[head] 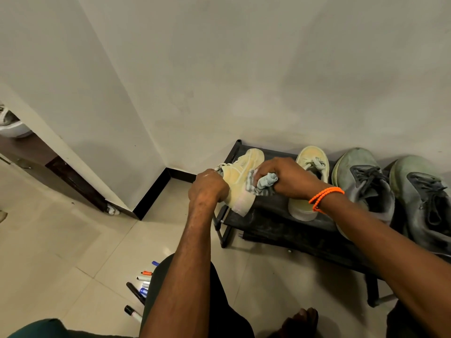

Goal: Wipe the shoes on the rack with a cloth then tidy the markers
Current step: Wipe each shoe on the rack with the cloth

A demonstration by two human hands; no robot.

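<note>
Currently: Wiping the Lifted Yellow Shoe

We hold the yellow shoe point(240, 181) tilted above the rack point(280, 208) end, left hand point(207, 189) curled round its heel. Our right hand point(285, 178) clutches the bunched cloth point(264, 182) against the shoe's side. Keep the heel braced, wipe away from that grip. Beside it rests the second yellow shoe point(308, 184); markers point(140, 289) lie on the floor point(73, 252) below.

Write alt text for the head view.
A person's left hand holds a yellow sneaker tilted above a black shoe rack while the right hand rubs it with a grey cloth. Its mate and two grey shoes sit on the rack; markers lie scattered on the floor.
</note>
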